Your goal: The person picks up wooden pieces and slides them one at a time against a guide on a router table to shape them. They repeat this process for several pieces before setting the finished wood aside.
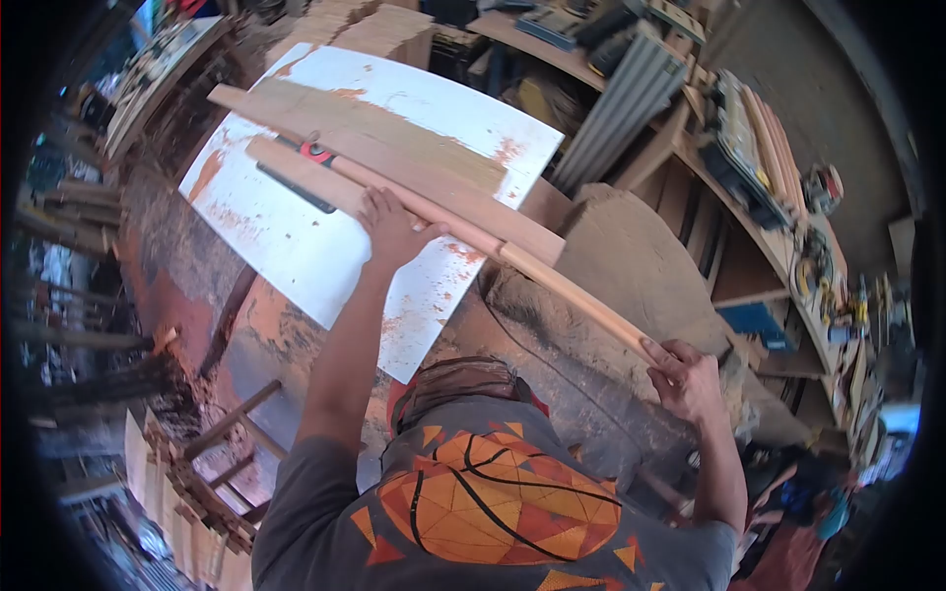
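A long round wooden rod (572, 295) slants across the white board (340, 246) and runs past its right edge. My right hand (685, 379) is closed around the rod's near end, with the thumb along its top. My left hand (394, 231) lies palm down with fingers stretched over the end of a short wooden strip (305, 172), its thumb reaching out beside the rod. A red and black piece (315, 151) sits at the rod's far end. Along the short strip's near edge runs a dark bar (305, 192). Behind the rod, a longer flat plank (424, 167) lies parallel to it.
Sawdust is scattered over the white board, which rests on a large rough log or slab (621, 246). Wooden shelving (749, 256) with tools stands at the right. Stacked wood pieces (384, 34) are at the back. At the lower right, another person (798, 512) is partly visible.
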A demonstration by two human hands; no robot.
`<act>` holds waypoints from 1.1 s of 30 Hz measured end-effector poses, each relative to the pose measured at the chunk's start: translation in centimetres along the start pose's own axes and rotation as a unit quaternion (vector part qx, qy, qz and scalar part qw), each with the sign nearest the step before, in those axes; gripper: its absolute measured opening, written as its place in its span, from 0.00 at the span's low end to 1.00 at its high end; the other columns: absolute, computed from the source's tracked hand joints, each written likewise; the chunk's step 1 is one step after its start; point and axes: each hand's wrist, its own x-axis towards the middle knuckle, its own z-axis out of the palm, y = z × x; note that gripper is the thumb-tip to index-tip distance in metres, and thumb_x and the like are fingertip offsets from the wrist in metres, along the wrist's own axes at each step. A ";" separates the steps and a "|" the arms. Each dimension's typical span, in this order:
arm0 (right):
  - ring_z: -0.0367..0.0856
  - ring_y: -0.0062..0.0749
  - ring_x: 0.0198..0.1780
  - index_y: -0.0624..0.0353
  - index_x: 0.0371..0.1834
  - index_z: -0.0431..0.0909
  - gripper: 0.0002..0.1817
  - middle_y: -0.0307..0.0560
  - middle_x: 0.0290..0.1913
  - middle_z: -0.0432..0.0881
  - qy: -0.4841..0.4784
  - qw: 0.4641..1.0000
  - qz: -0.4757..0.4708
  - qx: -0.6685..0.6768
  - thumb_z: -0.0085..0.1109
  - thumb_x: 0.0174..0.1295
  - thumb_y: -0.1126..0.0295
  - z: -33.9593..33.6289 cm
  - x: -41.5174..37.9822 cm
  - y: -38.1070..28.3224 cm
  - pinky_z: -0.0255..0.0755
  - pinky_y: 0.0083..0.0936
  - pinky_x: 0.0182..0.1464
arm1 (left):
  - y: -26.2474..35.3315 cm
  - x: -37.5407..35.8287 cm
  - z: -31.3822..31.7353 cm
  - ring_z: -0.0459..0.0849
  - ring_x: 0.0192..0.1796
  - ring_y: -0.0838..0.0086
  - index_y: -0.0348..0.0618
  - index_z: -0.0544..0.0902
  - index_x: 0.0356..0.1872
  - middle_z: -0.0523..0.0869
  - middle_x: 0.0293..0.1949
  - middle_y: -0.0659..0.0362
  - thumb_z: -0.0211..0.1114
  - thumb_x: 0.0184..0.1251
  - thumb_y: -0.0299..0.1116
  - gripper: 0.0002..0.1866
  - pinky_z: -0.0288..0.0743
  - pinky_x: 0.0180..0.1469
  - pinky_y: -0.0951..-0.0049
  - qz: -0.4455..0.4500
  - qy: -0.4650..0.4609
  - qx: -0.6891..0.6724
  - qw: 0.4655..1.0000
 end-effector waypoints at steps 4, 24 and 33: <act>0.87 0.46 0.38 0.36 0.63 0.82 0.31 0.46 0.44 0.86 0.001 0.999 -0.030 0.019 0.72 0.52 0.71 -0.6 2.2 -0.8 0.81 0.38 0.39 | -0.8 1.0 -1.0 0.27 0.81 0.35 0.14 0.39 0.75 0.35 0.77 0.22 0.69 0.43 0.79 0.81 0.22 0.76 0.31 -0.020 -0.004 0.010 1.000; 0.87 0.44 0.37 0.36 0.65 0.80 0.33 0.45 0.43 0.84 -0.023 0.996 -0.089 -0.023 0.72 0.53 0.72 -0.8 7.5 -3.5 0.81 0.38 0.37 | -3.4 3.8 -4.2 0.26 0.82 0.40 0.17 0.38 0.76 0.34 0.79 0.27 0.68 0.41 0.81 0.82 0.24 0.77 0.32 -0.073 -0.026 0.043 0.996; 0.86 0.44 0.35 0.39 0.67 0.78 0.33 0.46 0.41 0.82 -0.034 0.995 -0.091 -0.015 0.71 0.54 0.71 -0.8 8.0 -4.0 0.81 0.38 0.37 | -3.9 4.2 -4.3 0.26 0.82 0.40 0.17 0.37 0.76 0.34 0.79 0.26 0.70 0.40 0.81 0.83 0.24 0.76 0.30 -0.069 -0.020 0.038 0.997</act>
